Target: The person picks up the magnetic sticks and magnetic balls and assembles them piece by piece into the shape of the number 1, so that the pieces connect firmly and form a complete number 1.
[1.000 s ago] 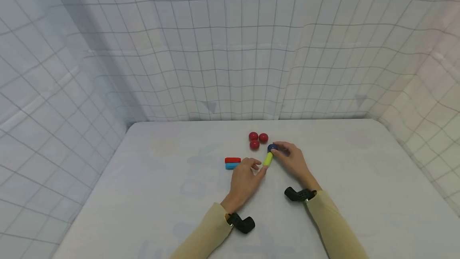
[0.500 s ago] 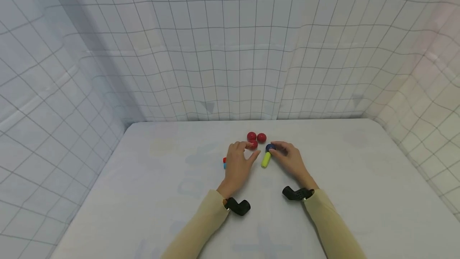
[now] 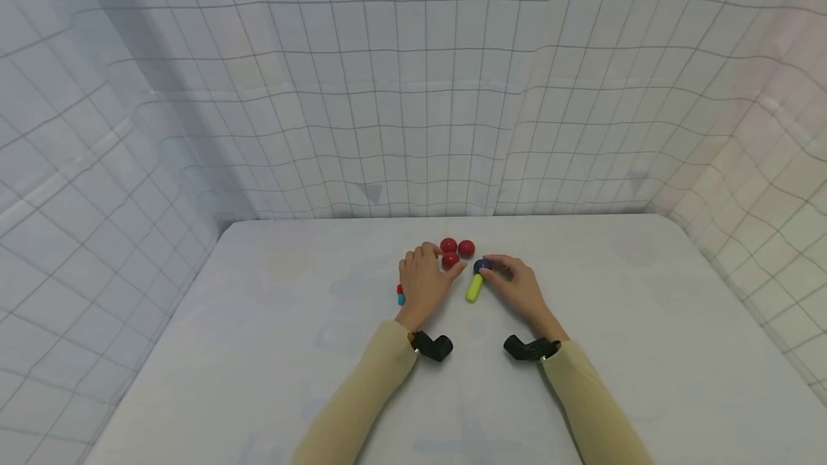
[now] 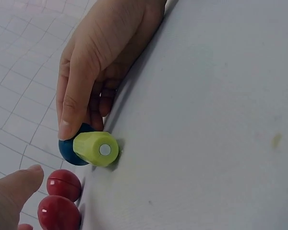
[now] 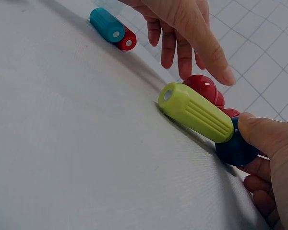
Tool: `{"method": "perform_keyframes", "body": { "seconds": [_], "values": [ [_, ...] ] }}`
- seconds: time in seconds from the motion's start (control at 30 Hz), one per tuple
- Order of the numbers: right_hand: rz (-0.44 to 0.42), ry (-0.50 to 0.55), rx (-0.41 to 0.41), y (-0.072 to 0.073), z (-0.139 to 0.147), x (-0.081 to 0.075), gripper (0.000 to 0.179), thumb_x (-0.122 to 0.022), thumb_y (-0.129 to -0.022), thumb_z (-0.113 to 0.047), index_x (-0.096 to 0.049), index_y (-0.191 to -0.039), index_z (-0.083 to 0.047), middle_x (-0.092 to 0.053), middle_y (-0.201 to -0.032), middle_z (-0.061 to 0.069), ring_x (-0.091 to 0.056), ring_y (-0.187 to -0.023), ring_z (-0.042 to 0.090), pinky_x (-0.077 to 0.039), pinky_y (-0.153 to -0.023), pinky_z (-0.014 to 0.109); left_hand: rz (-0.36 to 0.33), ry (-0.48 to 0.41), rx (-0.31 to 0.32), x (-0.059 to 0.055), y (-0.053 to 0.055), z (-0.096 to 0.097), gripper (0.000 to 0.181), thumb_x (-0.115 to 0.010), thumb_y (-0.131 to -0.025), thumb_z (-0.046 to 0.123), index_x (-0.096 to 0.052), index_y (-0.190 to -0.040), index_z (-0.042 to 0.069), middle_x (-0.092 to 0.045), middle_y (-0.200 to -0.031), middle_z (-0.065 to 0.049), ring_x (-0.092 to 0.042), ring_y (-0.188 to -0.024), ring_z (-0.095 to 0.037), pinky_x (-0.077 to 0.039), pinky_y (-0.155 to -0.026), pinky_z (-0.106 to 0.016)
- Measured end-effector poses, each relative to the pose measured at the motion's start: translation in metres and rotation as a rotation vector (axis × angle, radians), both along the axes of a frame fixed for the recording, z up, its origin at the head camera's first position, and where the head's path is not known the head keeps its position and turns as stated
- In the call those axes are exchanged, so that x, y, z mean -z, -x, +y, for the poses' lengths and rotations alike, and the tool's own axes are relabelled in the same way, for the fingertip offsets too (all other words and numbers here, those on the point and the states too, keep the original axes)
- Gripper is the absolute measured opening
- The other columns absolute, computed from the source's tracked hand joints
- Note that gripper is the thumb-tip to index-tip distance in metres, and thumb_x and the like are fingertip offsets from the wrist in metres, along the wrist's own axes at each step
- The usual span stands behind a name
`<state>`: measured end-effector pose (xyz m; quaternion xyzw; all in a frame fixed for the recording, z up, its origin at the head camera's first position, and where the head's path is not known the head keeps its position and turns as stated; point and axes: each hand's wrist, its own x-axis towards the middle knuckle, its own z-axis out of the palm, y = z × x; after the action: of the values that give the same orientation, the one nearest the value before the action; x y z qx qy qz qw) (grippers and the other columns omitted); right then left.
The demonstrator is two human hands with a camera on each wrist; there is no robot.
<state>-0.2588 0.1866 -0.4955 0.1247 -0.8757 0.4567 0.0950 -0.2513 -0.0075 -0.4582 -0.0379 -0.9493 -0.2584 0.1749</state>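
My right hand (image 3: 520,293) pinches a dark blue ball (image 5: 236,146) between thumb and fingers, low on the white table. Against that ball sits one end of a yellow-green ridged rod (image 5: 197,112), whose free end shows a round metal disc. My left hand (image 3: 423,282) reaches over the table with thumb and fingers spread around the nearest red ball (image 3: 450,260). Whether it touches that ball cannot be told. Two more red balls, one at the back left (image 3: 449,245) and one at the back right (image 3: 466,248), lie close beside it.
A blue rod (image 5: 107,25) and a red rod (image 5: 128,39) lie side by side, partly hidden behind the left hand in the head view. The white table (image 3: 258,350) ends at a grid-patterned curtain (image 3: 413,128) at the back and sides.
My left hand has let go of the yellow-green rod and moved forward and left to the red balls. The right hand keeps its pinch on the blue ball. The view has shifted slightly.
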Motion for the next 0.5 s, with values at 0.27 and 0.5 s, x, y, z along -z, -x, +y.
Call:
{"method": "perform_keyframes", "body": {
  "seconds": [0.27, 0.5],
  "values": [
    [0.000, 0.003, 0.002, 0.002, 0.001, 0.002, 0.039, -0.066, -0.090, -0.032, -0.064, -0.122, -0.010, -0.062, -0.119, 0.009, -0.051, -0.113, 0.027, -0.038, -0.096, 0.045, -0.033, 0.011, -0.041, 0.003, 0.009, 0.003, 0.051, -0.066, -0.081, 0.056, -0.051, -0.093, 0.009, -0.049, -0.077, -0.003, -0.049, -0.080, -0.024, -0.036, -0.075, -0.036],
    [-0.002, -0.004, 0.001, 0.001, 0.000, 0.001, 0.038, -0.065, -0.090, -0.031, -0.064, -0.122, -0.010, -0.062, -0.118, 0.010, -0.052, -0.111, 0.027, -0.039, -0.094, 0.046, -0.077, 0.035, -0.062, 0.004, 0.013, 0.004, 0.054, -0.063, -0.081, 0.061, -0.051, -0.094, 0.010, -0.050, -0.076, -0.003, -0.051, -0.080, -0.024, -0.037, -0.077, -0.036]
  ]
}}
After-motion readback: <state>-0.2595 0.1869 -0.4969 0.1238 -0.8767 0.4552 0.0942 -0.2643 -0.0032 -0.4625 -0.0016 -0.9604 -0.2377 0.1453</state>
